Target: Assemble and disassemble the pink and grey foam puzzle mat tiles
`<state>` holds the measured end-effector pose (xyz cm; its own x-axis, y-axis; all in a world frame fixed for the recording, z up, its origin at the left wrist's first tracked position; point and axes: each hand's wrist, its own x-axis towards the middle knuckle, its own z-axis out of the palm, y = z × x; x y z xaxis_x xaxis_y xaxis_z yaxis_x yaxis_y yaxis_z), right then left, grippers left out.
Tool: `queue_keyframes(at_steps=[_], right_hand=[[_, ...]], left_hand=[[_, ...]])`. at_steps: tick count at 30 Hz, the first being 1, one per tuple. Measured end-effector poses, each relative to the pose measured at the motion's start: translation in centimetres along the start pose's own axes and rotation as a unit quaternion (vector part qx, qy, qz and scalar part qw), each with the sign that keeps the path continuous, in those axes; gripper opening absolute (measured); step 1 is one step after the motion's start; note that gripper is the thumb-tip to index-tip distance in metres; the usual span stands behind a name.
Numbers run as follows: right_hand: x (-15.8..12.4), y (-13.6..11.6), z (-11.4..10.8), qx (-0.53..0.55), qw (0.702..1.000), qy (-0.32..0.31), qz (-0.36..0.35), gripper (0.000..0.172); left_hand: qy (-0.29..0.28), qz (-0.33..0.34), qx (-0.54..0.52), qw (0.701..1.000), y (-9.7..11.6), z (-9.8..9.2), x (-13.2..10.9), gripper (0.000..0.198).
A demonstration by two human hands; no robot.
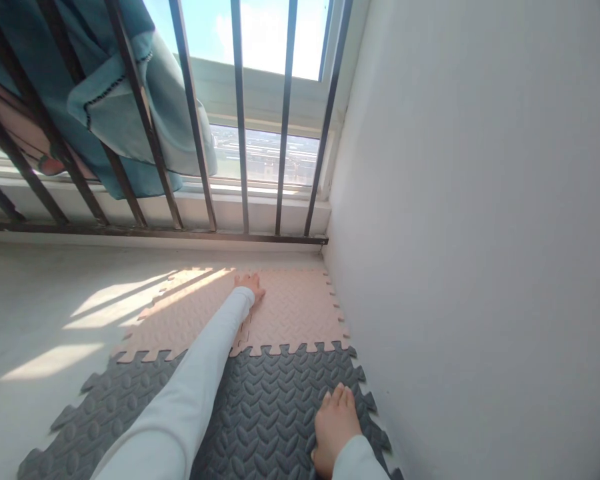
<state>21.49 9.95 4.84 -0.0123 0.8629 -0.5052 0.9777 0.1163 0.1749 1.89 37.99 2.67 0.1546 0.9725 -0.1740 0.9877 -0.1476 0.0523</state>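
Observation:
My left hand [250, 285] reaches far forward in a white sleeve and lies flat, fingers stretched out, on a pink foam puzzle mat [295, 313] near its far edge. A second pink mat [180, 320] joins it on the left; my arm runs over the seam between them. My right hand [334, 423] rests palm down, fingers together and flat, on a dark grey foam mat [270, 400] that interlocks with the pink ones along their near edge. Neither hand holds anything.
A white wall [480, 233] runs along the mats' right side. Black metal window bars [240, 120] stand behind the mats, with teal cloth [125, 100] hanging on them at the left. Bare pale floor [40, 313] with sun patches lies to the left.

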Motion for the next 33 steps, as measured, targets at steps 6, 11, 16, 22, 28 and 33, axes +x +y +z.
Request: queue_keyframes(at_steps=[6,11,16,22,28,33], right_hand=[[-0.3,0.0,-1.3,-0.002,1.000,-0.019,-0.017,0.077],[-0.1,-0.2,-1.5,-0.002,1.000,-0.016,-0.005,0.076],[0.4,-0.3,-1.7,-0.002,1.000,-0.018,0.020,0.070],[1.1,-0.4,-2.3,0.018,0.998,-0.040,0.034,0.071],[0.6,0.1,-1.9,0.056,0.996,-0.002,0.065,0.075],[-2.7,-0.8,0.2,0.072,0.992,0.097,0.037,0.060]], left_hand=[[-0.024,0.044,0.017,0.999,-1.6,-0.5,-3.7,0.047],[-0.034,0.073,0.045,0.996,-1.4,1.8,-12.6,0.053],[-0.060,0.053,0.062,0.995,0.0,2.3,-17.7,0.056],[-0.125,-0.022,0.020,0.992,0.6,1.6,-19.6,0.066],[-0.146,-0.185,-0.021,0.972,-1.7,4.5,-30.0,0.086],[-0.133,-0.256,-0.032,0.957,-4.0,5.1,-36.4,0.079]])
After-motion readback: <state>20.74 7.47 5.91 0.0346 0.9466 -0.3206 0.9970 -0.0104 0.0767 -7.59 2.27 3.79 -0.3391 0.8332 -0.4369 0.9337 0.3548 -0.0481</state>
